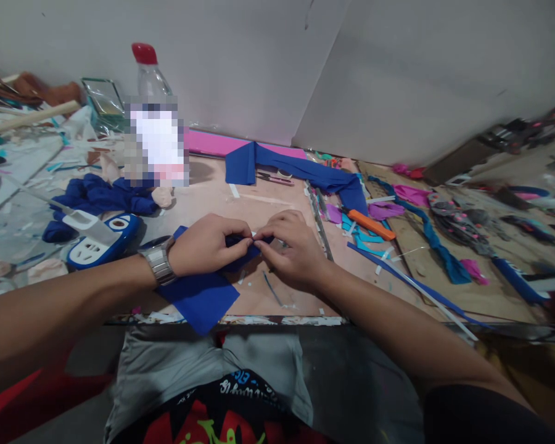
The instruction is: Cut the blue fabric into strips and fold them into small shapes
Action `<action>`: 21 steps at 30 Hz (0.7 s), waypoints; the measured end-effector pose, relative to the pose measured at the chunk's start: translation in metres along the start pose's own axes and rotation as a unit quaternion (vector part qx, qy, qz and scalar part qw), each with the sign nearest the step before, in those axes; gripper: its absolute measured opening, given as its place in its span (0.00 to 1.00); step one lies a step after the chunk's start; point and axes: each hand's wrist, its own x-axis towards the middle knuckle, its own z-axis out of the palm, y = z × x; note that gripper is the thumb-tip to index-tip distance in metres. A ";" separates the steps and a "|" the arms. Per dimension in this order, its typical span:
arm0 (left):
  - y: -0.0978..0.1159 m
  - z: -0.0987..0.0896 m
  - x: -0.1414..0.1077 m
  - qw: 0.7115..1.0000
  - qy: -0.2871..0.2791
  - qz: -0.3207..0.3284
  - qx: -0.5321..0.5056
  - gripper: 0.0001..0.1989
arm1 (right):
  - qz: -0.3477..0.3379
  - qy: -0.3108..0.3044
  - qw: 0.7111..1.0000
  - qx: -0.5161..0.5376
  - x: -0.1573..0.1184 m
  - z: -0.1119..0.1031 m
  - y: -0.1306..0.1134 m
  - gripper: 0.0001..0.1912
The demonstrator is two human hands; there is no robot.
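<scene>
1. Left hand (208,248) and right hand (293,251), fingertips together, each pinch the blue cloth (198,301) over the table (213,200).
2. Its loose flap spreads left, reaching the near edge.
3. Folding or twisting seems in hand; the next move likely calls for steady fingertips.

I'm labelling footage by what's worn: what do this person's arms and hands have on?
The left hand and right hand are ungloved. A silver-coloured metal link band, perhaps a watch's, circles the left wrist. A dark sleeve covers the right upper arm; none shows on the left.
</scene>
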 end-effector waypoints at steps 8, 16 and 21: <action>-0.003 0.003 -0.001 0.981 0.024 0.083 0.171 0.15 | 0.044 -0.028 0.998 0.045 0.000 0.000 -0.002 0.02; -0.006 0.005 -0.002 0.981 0.022 0.080 0.174 0.15 | 0.076 -0.038 0.994 0.067 0.000 0.001 -0.004 0.03; -0.007 0.005 -0.002 0.983 0.006 0.064 0.172 0.15 | 0.074 -0.034 0.995 0.060 -0.001 0.001 -0.003 0.02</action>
